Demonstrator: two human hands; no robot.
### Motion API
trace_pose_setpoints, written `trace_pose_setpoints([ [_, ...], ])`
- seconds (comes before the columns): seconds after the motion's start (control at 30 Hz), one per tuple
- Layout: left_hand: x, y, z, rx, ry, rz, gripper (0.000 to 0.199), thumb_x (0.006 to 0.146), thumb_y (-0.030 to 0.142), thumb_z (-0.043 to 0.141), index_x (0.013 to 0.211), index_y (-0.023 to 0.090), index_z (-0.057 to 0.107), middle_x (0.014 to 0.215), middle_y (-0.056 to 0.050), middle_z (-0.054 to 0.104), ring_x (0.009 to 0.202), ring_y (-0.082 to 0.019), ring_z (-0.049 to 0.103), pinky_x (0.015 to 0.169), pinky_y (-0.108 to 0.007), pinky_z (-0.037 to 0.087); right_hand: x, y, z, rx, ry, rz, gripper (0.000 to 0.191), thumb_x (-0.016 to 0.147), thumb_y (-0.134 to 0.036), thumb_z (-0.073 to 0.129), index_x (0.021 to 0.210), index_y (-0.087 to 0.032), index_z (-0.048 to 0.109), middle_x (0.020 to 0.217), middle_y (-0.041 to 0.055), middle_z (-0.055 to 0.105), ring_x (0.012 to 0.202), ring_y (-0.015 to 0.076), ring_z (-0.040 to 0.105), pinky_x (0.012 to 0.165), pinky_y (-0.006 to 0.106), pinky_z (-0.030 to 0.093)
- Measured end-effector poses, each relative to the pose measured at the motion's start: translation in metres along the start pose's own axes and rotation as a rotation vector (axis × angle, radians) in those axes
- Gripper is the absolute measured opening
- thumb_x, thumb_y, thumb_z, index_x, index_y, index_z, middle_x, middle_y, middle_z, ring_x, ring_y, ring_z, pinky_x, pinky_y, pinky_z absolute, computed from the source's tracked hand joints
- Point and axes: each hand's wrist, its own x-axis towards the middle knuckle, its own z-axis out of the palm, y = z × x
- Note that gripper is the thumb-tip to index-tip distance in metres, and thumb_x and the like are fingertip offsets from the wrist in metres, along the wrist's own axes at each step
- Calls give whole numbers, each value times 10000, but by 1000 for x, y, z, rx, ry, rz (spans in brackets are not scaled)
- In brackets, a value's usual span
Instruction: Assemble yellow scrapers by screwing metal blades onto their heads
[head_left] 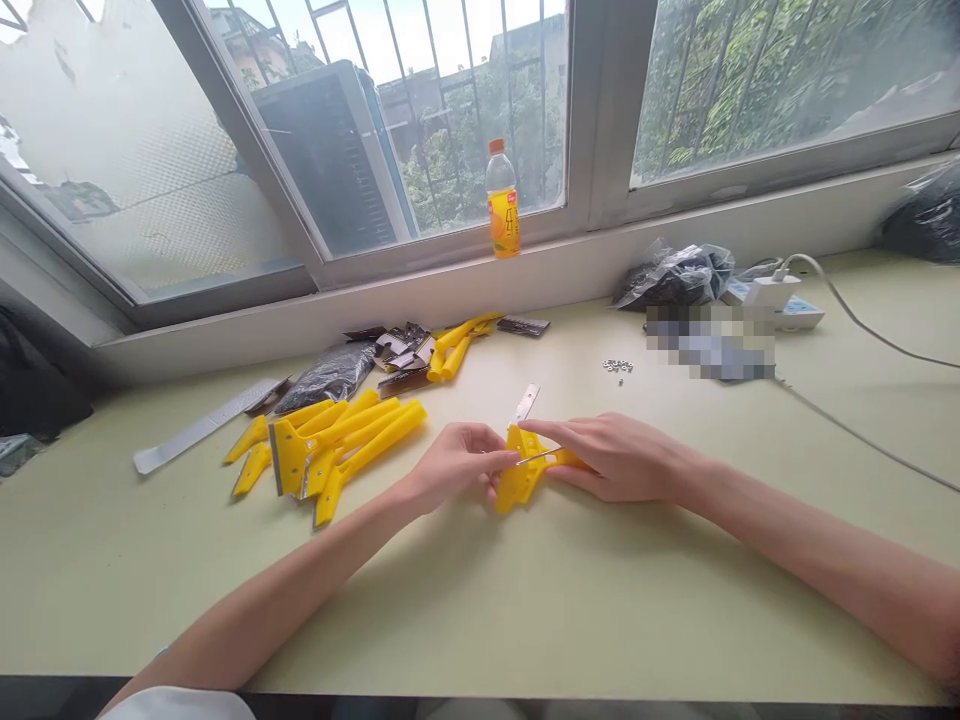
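Fingertips of the left hand [450, 466] pinch the head of a yellow scraper [515, 489] at its 9 o'clock edge; the right hand [626, 456], fingers close together, grips it from 3 o'clock, hiding most of the handle. One thin metal rod [538, 456] crosses the head; a metal strip [528, 402] juts toward 12. More yellow scrapers [379, 430] lie at 9, small metal parts [618, 366] between 1 and 2. At 12, the bottle [502, 200] shows "纤"; its smaller print is illegible.
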Motion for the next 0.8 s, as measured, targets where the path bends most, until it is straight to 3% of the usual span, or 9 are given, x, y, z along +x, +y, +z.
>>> trace_pose_setpoints([
  [0.17,8,-6,11,-65,124,83,415,807,510,748,899,146,571,603,-2,640,458,-95,569,423,-186,452,0,-1,-1,-3,-12,-22,511,1029,-332,452,1518,-234,340,1109,88,737,889,250,725,693,334,475],
  [0.33,11,-11,22,-74,153,143,389,833,485,733,900,155,540,547,37,600,392,-66,508,385,-157,391,-1,0,0,-6,8,-50,558,1026,-327,463,1550,-251,285,1059,63,741,818,222,713,641,309,441],
  [0.57,7,-9,25,-142,149,108,417,778,435,801,957,120,595,740,-19,659,512,-103,628,478,-226,551,-1,0,1,-21,47,-80,536,1026,-324,460,1536,-244,317,1052,65,744,791,207,707,625,296,430],
  [0.8,7,-12,24,-161,166,132,407,784,420,799,989,108,635,855,-56,688,510,-77,603,480,-215,530,-1,0,2,-35,25,-76,517,1037,-335,443,1530,-249,317,1028,54,741,785,201,702,619,295,414],
])
